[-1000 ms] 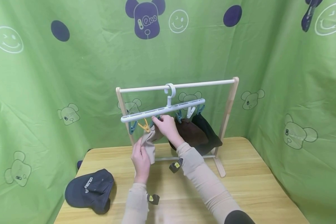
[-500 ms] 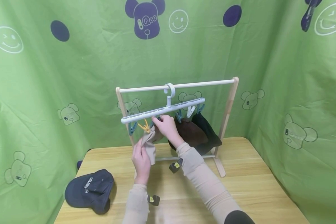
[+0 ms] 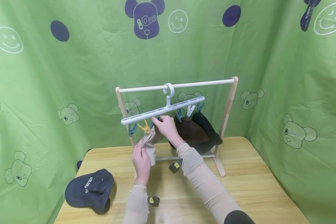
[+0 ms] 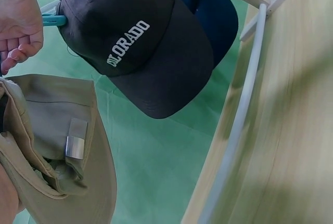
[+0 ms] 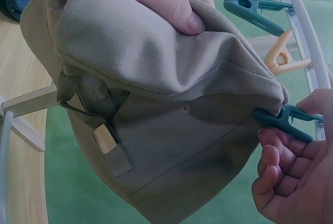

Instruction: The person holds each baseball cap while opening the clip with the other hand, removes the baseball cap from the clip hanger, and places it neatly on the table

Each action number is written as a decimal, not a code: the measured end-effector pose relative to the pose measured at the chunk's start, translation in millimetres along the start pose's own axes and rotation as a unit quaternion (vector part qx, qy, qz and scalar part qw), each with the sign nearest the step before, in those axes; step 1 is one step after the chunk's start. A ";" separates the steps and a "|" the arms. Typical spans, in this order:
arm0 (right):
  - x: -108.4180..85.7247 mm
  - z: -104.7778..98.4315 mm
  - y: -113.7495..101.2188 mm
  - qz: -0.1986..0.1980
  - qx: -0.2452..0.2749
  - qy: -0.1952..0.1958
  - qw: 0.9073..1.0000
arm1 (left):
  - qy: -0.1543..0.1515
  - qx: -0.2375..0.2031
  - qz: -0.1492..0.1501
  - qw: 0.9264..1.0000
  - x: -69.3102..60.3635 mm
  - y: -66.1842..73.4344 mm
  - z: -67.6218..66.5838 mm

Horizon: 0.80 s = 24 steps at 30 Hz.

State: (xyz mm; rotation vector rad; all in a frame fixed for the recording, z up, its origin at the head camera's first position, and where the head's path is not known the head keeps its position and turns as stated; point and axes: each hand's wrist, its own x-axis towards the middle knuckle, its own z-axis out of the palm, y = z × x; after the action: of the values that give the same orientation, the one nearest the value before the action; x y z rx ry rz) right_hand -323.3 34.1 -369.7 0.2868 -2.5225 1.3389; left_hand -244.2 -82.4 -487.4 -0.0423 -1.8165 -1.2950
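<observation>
While the right hand (image 3: 168, 127) at head-view centre pinches a teal plastic clip (image 5: 277, 120), the left hand (image 3: 141, 160), gripping the beige fabric cap (image 5: 177, 141), should bear its weight.

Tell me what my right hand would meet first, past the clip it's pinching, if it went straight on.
Your right hand would probably meet the hanger first: its bar lies just ahead in the head view, though depth is unclear.
</observation>
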 end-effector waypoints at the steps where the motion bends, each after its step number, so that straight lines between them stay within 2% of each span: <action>1: 0.0 0.0 0.1 -0.001 0.001 0.000 1.000 | -0.001 0.000 0.000 1.000 0.0 0.1 -0.2; 8: -0.2 -0.4 0.4 -0.001 0.009 -0.001 1.000 | -0.011 -0.002 -0.018 1.000 -0.7 1.8 -2.3; 17: -0.5 -0.1 1.3 0.001 0.003 0.006 1.000 | 0.001 -0.002 0.004 1.000 -2.2 3.3 -1.5; 24: -1.7 -0.2 0.6 0.002 0.006 0.007 1.000 | 0.000 -0.011 -0.005 1.000 -3.8 1.8 -1.7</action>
State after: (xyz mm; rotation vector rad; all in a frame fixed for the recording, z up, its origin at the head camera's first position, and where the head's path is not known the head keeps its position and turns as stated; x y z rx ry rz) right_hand -321.9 34.7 -370.7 0.2745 -2.5044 1.3538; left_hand -239.9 -81.3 -488.5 -0.0454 -1.8055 -1.3224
